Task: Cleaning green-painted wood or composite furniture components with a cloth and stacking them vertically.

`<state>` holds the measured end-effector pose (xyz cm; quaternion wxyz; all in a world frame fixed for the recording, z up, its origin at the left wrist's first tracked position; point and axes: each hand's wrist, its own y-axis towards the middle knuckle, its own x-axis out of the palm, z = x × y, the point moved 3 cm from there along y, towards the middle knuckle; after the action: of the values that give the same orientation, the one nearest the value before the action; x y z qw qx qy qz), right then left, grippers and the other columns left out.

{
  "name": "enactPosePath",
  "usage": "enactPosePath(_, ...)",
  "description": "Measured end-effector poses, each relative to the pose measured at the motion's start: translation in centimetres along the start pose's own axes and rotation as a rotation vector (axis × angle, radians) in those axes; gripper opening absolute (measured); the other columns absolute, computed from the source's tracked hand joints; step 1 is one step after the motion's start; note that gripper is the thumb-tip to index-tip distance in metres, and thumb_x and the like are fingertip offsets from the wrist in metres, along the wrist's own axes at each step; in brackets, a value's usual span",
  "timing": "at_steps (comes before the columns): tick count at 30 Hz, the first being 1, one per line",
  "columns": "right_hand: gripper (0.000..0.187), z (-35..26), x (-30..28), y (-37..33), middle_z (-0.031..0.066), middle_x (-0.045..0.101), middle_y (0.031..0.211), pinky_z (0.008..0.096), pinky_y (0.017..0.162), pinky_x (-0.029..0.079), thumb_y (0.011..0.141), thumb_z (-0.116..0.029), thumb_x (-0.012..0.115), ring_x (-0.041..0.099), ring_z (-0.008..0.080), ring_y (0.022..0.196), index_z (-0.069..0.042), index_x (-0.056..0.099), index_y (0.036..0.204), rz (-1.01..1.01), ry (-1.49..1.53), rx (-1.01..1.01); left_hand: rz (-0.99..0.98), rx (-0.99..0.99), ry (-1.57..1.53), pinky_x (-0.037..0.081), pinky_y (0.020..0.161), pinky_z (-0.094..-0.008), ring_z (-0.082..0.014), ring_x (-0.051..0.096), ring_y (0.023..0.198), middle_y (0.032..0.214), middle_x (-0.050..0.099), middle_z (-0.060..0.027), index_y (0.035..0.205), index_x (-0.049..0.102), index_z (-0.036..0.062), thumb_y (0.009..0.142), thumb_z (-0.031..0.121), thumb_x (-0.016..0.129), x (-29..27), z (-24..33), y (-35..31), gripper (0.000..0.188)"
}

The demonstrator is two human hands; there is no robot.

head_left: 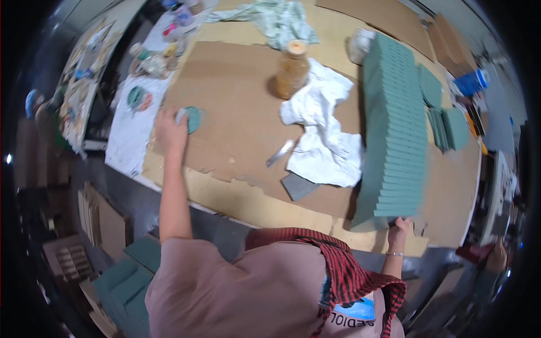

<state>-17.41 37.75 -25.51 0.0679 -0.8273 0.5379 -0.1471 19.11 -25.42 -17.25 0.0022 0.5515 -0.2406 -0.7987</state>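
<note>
My left hand (169,134) is at the left side of the brown cardboard sheet (236,135), its fingers closed round a small pale piece I cannot make out. Right beside those fingers lies a round green dish or lid (193,119). A long row of overlapping green panels (397,135) runs along the right of the table. At its near end is my right hand (400,226), fingers curled by the lowest corner next to something small and dark. What these fingers grip is partly hidden.
A crumpled white cloth (327,135), a jar of amber contents (292,70), a metal scraper blade (280,153) and a grey square of sandpaper-like sheet (298,186) lie mid-table. Loose green pieces (453,128) sit right of the row. Bottles (152,65) stand far left.
</note>
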Motion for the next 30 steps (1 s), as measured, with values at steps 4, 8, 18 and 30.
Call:
enactPosePath(4,0.087,0.4,0.6,0.4,0.0073,0.052,0.142,0.0392,0.113,0.033,0.078,-0.027,0.079,0.048,0.0245,0.131,-0.004,0.035,0.150,-0.029,-0.007,0.033,-0.186,-0.001,-0.462,0.048,0.094,-0.0449,-0.0346,0.060,0.110,0.114,0.066,-0.0161,0.113,0.069,0.0037,0.080,0.020,0.076,-0.1,7.8,-2.1,0.038)
enactPosePath(8,0.084,-0.6,2.4,0.0,0.0065,0.054,0.140,0.0376,0.111,0.034,0.077,-0.028,0.080,0.049,0.0230,0.129,-0.004,0.038,0.147,-0.035,-0.027,-0.017,-0.468,0.501,-0.529,0.042,0.105,-0.0452,-0.0372,0.051,0.126,0.139,0.053,-0.0193,0.133,0.057,0.0051,0.075,0.022,0.081,2.4,19.6,-8.9,0.065)
enactPosePath(18,0.074,-4.4,6.8,0.0,0.0089,0.062,0.126,0.0348,0.104,0.043,0.076,-0.014,0.077,0.056,0.0192,0.118,0.000,0.046,0.141,-0.120,0.017,-0.039,-0.408,0.620,-0.593,0.046,0.094,-0.0438,-0.0341,0.060,0.106,0.108,0.065,-0.0143,0.108,0.071,0.0048,0.076,0.010,0.072,12.7,26.7,-8.2,0.032)
enactPosePath(30,0.115,-5.8,6.5,2.1,0.0137,0.041,0.151,0.0361,0.117,0.030,0.063,-0.018,0.091,0.038,0.0235,0.141,0.000,0.025,0.155,-0.300,-0.170,-0.226,-0.661,1.348,-0.705,0.041,0.110,-0.0480,-0.0337,0.053,0.128,0.133,0.060,-0.0113,0.125,0.062,0.0070,0.071,-0.006,0.062,-8.2,46.9,-21.7,0.055)
